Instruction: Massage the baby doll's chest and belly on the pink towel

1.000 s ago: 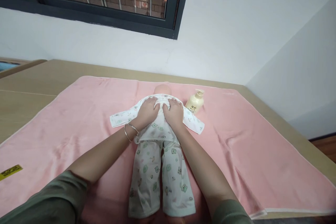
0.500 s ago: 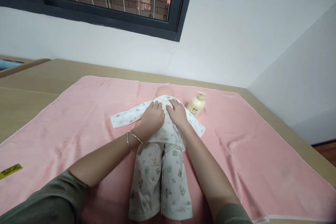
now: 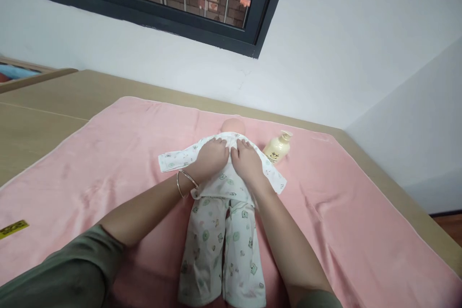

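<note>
A baby doll [image 3: 233,125] lies stretched out with its head at the far end; which way it faces I cannot tell. It wears a white printed shirt [image 3: 229,184] with long sleeves spread to both sides and matching trousers [image 3: 205,255]. My left hand [image 3: 212,158] rests on the upper left of the doll's torso, fingers laid over the cloth. Beside it, my right hand [image 3: 248,160] lies on the upper right of the torso, fingers pointing toward the head. The two hands almost meet at the middle. Neither grips anything visible.
A cream pump bottle [image 3: 277,148] stands tilted in view just right of the doll's shoulder. Under everything is a pink blanket [image 3: 119,154] on a wooden surface [image 3: 46,106]. A yellow label [image 3: 13,229] lies at the left. The wall and window [image 3: 166,5] rise behind.
The view has shifted slightly, moving the scene a little rightward. Both hands stay on the doll's upper torso, with the right hand's fingers now closer together and the thumb tucked nearer.
</note>
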The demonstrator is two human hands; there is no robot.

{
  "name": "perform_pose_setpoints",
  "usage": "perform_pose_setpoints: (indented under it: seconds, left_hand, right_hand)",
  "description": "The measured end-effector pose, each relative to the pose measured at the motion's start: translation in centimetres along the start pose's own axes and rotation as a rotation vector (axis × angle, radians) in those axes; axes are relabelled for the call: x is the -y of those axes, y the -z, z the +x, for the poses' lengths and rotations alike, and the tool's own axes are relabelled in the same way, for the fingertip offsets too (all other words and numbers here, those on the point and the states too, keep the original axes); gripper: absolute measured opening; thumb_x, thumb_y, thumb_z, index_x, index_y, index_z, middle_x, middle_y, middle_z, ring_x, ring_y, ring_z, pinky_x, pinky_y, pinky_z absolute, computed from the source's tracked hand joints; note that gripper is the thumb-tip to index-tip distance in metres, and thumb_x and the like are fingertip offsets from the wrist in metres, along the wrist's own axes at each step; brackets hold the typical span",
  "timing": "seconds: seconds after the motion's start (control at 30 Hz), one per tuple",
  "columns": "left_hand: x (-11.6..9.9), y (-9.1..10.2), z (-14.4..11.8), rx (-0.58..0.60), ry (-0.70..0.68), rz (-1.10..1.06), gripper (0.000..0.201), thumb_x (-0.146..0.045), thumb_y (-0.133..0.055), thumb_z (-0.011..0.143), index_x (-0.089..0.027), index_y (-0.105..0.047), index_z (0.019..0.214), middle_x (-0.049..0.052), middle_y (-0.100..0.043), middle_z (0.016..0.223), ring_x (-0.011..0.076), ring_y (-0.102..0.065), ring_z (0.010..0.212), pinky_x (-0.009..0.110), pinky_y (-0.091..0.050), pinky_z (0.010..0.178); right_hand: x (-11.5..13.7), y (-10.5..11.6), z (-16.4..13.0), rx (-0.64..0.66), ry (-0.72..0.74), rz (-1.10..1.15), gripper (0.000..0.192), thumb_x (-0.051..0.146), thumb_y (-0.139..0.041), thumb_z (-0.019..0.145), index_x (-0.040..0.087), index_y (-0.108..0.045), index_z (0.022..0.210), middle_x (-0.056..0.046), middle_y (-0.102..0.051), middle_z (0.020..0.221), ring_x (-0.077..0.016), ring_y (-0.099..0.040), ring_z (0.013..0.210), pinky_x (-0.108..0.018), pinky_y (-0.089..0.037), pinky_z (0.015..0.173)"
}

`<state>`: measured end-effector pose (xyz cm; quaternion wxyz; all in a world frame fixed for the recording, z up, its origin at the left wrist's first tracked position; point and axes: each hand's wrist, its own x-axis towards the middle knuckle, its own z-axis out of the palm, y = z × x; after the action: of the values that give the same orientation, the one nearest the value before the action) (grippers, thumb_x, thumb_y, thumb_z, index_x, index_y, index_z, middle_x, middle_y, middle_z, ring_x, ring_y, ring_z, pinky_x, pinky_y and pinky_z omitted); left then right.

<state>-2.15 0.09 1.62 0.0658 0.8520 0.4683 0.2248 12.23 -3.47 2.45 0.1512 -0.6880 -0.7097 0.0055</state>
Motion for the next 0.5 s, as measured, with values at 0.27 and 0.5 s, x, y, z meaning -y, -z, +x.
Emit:
perform_pose_setpoints:
  seconds: [0.27, 0.5]
  left_hand:
    - [0.5, -0.7, 0.0, 0.033, -0.022, 0.022, 0.04, -0.029, -0.037, 0.102, -0.01, -0.065, 0.123, 0.02, -0.067, 0.135, 0.0343, -0.058, 0.13, 0.051, -0.047, 0.108]
    - [2.2, -0.7, 1.3, 0.014, 0.007, -0.097, 0.047, -0.034, -0.025, 0.107, -0.018, -0.07, 0.112, 0.011, -0.072, 0.128, 0.0269, -0.062, 0.125, 0.048, -0.046, 0.112]
  right_hand:
    - [-1.0, 0.0, 0.5, 0.006, 0.035, 0.044, 0.051, 0.033, -0.04, 0.104, 0.007, -0.054, 0.145, -0.019, -0.057, 0.15, -0.0325, -0.048, 0.143, -0.044, -0.032, 0.12]
    - [1.7, 0.7, -0.7, -0.039, -0.057, -0.088, 0.036, 0.025, -0.04, 0.102, 0.013, -0.071, 0.115, -0.019, -0.073, 0.122, -0.0306, -0.065, 0.118, -0.041, -0.039, 0.11]
